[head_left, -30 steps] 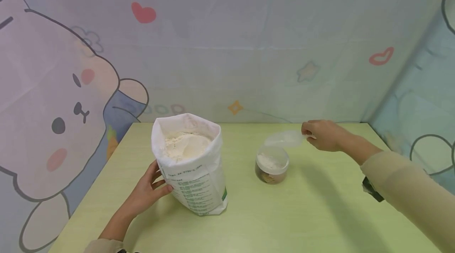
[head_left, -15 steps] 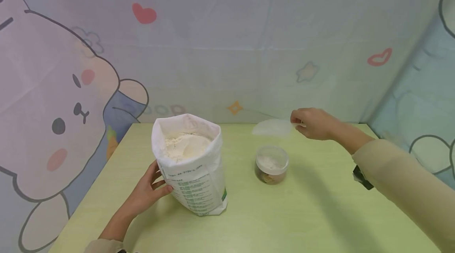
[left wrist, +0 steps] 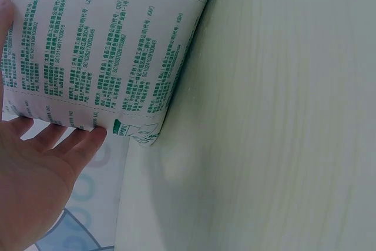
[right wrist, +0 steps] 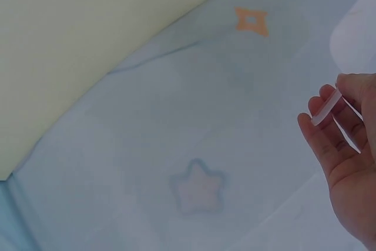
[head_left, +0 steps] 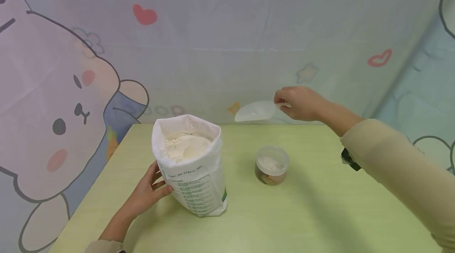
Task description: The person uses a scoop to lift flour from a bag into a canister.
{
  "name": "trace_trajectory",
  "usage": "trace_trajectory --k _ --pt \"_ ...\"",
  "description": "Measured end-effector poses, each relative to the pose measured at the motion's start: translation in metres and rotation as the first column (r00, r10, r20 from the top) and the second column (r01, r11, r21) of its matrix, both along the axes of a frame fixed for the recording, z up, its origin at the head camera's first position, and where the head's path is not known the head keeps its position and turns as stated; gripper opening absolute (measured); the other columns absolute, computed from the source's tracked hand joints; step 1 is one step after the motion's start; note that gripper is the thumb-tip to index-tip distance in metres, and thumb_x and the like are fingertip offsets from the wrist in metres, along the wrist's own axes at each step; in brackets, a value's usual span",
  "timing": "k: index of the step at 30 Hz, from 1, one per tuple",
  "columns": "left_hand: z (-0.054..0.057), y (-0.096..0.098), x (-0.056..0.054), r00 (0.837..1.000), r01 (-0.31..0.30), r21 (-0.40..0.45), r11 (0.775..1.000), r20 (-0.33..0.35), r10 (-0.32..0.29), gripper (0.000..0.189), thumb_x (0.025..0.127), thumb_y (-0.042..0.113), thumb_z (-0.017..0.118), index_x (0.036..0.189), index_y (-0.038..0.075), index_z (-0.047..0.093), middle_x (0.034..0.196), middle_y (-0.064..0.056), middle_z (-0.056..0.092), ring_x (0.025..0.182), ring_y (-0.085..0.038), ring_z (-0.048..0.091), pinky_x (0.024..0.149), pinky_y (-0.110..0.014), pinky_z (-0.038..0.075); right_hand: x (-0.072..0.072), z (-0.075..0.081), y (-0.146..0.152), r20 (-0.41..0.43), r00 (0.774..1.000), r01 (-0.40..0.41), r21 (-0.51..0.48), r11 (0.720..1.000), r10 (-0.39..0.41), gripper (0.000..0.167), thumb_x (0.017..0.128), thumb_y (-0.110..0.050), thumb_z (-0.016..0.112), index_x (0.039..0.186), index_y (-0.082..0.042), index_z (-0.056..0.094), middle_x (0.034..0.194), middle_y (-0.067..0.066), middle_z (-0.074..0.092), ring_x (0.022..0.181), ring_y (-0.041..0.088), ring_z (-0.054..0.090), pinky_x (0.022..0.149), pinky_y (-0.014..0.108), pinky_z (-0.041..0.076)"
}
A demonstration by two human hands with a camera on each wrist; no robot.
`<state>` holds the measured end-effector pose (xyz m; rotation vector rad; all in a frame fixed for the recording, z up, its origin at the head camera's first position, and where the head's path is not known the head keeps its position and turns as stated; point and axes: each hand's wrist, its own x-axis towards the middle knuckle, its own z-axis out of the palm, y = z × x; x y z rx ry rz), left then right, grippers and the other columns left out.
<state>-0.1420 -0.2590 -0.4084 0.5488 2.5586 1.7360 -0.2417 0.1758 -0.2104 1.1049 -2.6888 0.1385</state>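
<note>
A tall white bag of flour [head_left: 195, 184] with green print stands on the table, its top gaping and pale powder [head_left: 186, 146] inside. My left hand [head_left: 143, 195] holds its lower left side, thumb on the printed face and fingertips along the edge, as the left wrist view shows on the bag [left wrist: 88, 45]. Up in the air, my right hand [head_left: 302, 103] pinches the handle of a translucent plastic scoop [head_left: 256, 111], whose bowl points left toward the bag. Only the handle end [right wrist: 326, 109] of the scoop shows in the right wrist view.
A small clear tub [head_left: 271, 174] with some white powder in it stands right of the bag, below the scoop. The pale green table [head_left: 249, 229] ends at the back against a cartoon-printed cloth [head_left: 227, 47].
My right hand has lifted the scoop up and leftward, from just over the tub to above the table's back edge. My left hand, the bag and the tub stay put.
</note>
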Motion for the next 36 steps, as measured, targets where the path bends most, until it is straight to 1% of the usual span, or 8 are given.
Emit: trace_trajectory --k 6,13,15,18,22,25,32,36 --pt "0.001 0.0 0.0 1.0 -0.003 0.001 1.0 -0.002 0.003 0.085 0.084 0.012 0.068 0.147 0.013 0.011 0.145 -0.017 0.025 0.129 -0.039 0.03 0.094 -0.015 0.041 0.0 0.02 -0.016 -0.014 1.0 -0.002 -0.002 1.0 0.002 0.013 0.085 -0.002 0.06 0.097 -0.004 0.061 0.095 0.008 0.062 0.086 0.025 0.06 0.073 0.039 0.051" --pt "-0.001 -0.002 0.0 1.0 0.0 -0.005 1.0 -0.011 0.0 0.085 0.084 0.011 0.067 0.147 0.012 0.011 0.145 -0.018 0.025 0.13 -0.04 0.03 0.1 -0.041 0.042 0.003 0.035 -0.037 -0.04 0.999 -0.034 -0.007 0.999 0.034 0.014 0.085 -0.003 0.06 0.099 -0.005 0.062 0.098 0.008 0.063 0.087 0.025 0.061 0.075 0.039 0.051" --pt "-0.001 -0.002 0.0 1.0 0.0 -0.004 1.0 -0.011 0.0 0.085 0.084 0.011 0.067 0.147 0.012 0.011 0.145 -0.017 0.025 0.13 -0.04 0.03 0.099 -0.038 0.043 0.004 0.04 -0.045 -0.044 0.999 -0.032 0.0 0.999 0.032 0.014 0.086 -0.004 0.06 0.1 -0.006 0.062 0.099 0.007 0.063 0.088 0.024 0.061 0.075 0.038 0.051" --pt "-0.001 -0.002 0.0 1.0 -0.001 0.003 1.0 -0.012 0.001 0.084 0.084 0.01 0.067 0.147 0.013 0.012 0.145 -0.017 0.026 0.129 -0.04 0.03 0.097 -0.024 0.043 0.008 0.046 -0.057 -0.052 0.998 -0.041 0.013 0.999 0.042 0.014 0.086 -0.006 0.059 0.1 -0.008 0.063 0.1 0.005 0.063 0.09 0.023 0.061 0.077 0.038 0.05" --pt "0.0 -0.002 0.001 1.0 0.004 0.011 1.0 -0.009 -0.003 0.084 0.083 0.01 0.068 0.147 0.012 0.012 0.145 -0.018 0.025 0.129 -0.041 0.029 0.093 -0.013 0.041 0.012 0.051 -0.074 -0.063 0.994 -0.085 0.028 0.996 0.087 0.014 0.086 -0.006 0.059 0.099 -0.009 0.064 0.099 0.004 0.063 0.091 0.022 0.061 0.079 0.036 0.05" --pt "0.0 -0.001 0.002 1.0 0.003 0.007 1.0 -0.007 -0.003 0.085 0.083 0.011 0.068 0.147 0.011 0.012 0.145 -0.017 0.025 0.13 -0.04 0.029 0.094 -0.015 0.041 0.015 0.054 -0.085 -0.063 0.992 -0.107 0.039 0.994 0.109 0.014 0.086 -0.006 0.058 0.098 -0.01 0.064 0.098 0.003 0.063 0.09 0.02 0.061 0.078 0.035 0.05" --pt "0.001 -0.001 0.002 1.0 -0.003 0.0 1.0 -0.007 0.003 0.085 0.083 0.011 0.068 0.147 0.011 0.012 0.145 -0.016 0.025 0.13 -0.039 0.03 0.099 -0.033 0.043 0.023 0.06 -0.107 -0.04 0.995 -0.088 0.108 0.99 0.093 0.016 0.087 -0.006 0.057 0.099 -0.011 0.065 0.097 0.001 0.063 0.09 0.019 0.06 0.077 0.032 0.049" --pt "0.001 -0.001 0.002 1.0 0.001 0.004 1.0 -0.005 -0.001 0.086 0.083 0.012 0.069 0.147 0.012 0.012 0.146 -0.016 0.024 0.13 -0.039 0.029 0.098 -0.029 0.043 0.027 0.062 -0.12 -0.066 0.994 -0.076 0.182 0.98 0.089 0.017 0.087 -0.005 0.055 0.098 -0.013 0.066 0.094 0.0 0.061 0.087 0.02 0.058 0.072 0.031 0.049"
